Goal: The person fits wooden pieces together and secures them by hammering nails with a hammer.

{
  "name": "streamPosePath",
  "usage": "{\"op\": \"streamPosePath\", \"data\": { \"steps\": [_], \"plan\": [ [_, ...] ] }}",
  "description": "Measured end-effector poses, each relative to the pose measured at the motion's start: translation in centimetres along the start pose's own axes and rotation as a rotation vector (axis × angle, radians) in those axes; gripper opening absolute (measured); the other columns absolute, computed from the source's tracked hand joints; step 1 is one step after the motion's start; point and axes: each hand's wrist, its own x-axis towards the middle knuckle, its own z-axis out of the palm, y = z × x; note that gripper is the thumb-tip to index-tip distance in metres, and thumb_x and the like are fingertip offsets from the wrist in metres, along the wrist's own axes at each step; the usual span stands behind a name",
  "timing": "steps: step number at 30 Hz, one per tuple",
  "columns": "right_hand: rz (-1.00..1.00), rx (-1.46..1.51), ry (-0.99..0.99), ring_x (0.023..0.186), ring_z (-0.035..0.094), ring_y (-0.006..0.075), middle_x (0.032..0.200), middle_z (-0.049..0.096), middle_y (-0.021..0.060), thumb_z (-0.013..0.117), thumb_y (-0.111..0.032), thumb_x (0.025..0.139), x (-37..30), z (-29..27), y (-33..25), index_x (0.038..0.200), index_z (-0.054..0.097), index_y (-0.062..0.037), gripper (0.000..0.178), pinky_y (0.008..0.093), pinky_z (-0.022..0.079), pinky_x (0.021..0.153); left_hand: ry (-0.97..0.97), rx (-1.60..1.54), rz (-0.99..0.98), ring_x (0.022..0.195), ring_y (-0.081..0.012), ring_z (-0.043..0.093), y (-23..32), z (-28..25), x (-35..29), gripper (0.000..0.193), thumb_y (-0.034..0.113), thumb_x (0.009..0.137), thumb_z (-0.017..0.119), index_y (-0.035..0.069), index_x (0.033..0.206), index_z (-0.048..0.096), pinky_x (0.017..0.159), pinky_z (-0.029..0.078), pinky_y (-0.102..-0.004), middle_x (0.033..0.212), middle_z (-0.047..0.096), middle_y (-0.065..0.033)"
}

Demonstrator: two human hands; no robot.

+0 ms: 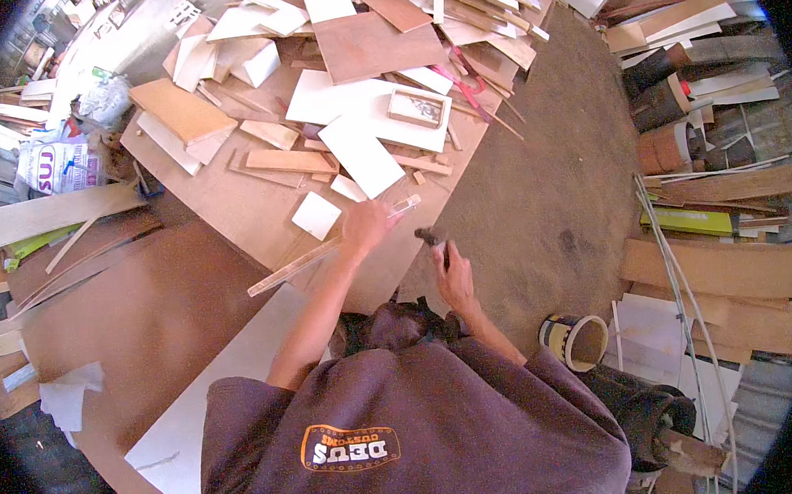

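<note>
My left hand [367, 226] is closed around a narrow wooden strip [296, 266] near its far right end. The strip slants over the near corner of the table, and its left end reaches toward a white panel. In my right hand [455, 281] is a hammer [428, 236], its dark head raised beside the table edge, a short way from the strip's right end. My fingers wrap its handle and hide most of it. Close to my left hand lie a small white square board [316, 215] and a larger white board [361, 155].
Wood offcuts and panels pile up on the far part of the table [451, 184], with a small wooden box [418, 109] and a red-handled tool [469, 81] among them. A bucket [588, 341] stands at my right on the floor. Boards and long rods [678, 273] line the right side.
</note>
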Motion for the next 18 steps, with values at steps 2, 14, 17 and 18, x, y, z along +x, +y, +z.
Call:
{"op": "streamPosePath", "data": {
  "steps": [2, 14, 17, 18],
  "plan": [
    [-0.074, 0.046, 0.232, 0.063, 0.062, 0.0359, 0.076, 0.061, 0.0247, 0.052, -0.037, 0.1, 1.2, -1.7, -1.7, 0.104, 0.053, 0.001, 0.038, 0.0435, 0.044, 0.058, 0.027, -0.081, 0.02, 0.071, -0.0349, 0.069, 0.2, 0.3, 0.3, 0.051, 0.051, 0.09, 0.059, 0.003, 0.076, 0.072, 0.066, 0.055, -0.0461, 0.072, 0.068, -0.0186],
    [-0.129, 0.181, 0.284, 0.062, 0.057, 0.043, 0.073, 0.057, 0.025, 0.054, -0.034, 0.1, 0.1, -0.6, -2.7, 0.105, 0.053, 0.0003, 0.035, 0.0459, 0.042, 0.056, 0.076, 0.015, 0.118, 0.065, -0.0319, 0.069, -1.5, 2.3, 0.4, 0.049, 0.05, 0.088, 0.063, 0.004, 0.076, 0.072, 0.061, 0.056, -0.0438, 0.069, 0.068, -0.0167],
    [-0.038, 0.108, 0.267, 0.064, 0.058, 0.0438, 0.074, 0.057, 0.0262, 0.055, -0.035, 0.099, -0.7, -0.8, -0.1, 0.109, 0.054, -0.0009, 0.036, 0.046, 0.043, 0.056, 0.08, -0.019, 0.075, 0.064, -0.0316, 0.069, -0.2, 1.3, 0.2, 0.048, 0.05, 0.088, 0.063, 0.003, 0.082, 0.072, 0.06, 0.056, -0.0426, 0.07, 0.068, -0.0171],
    [-0.049, 0.077, 0.24, 0.064, 0.058, 0.0429, 0.073, 0.057, 0.0255, 0.056, -0.036, 0.098, -0.1, -0.9, -0.6, 0.112, 0.054, -0.0017, 0.037, 0.0456, 0.043, 0.057, 0.09, -0.014, 0.071, 0.064, -0.0316, 0.069, -0.6, 1.2, 0.2, 0.048, 0.05, 0.088, 0.063, 0.003, 0.082, 0.072, 0.06, 0.056, -0.0426, 0.07, 0.068, -0.0171]
  ]
}}
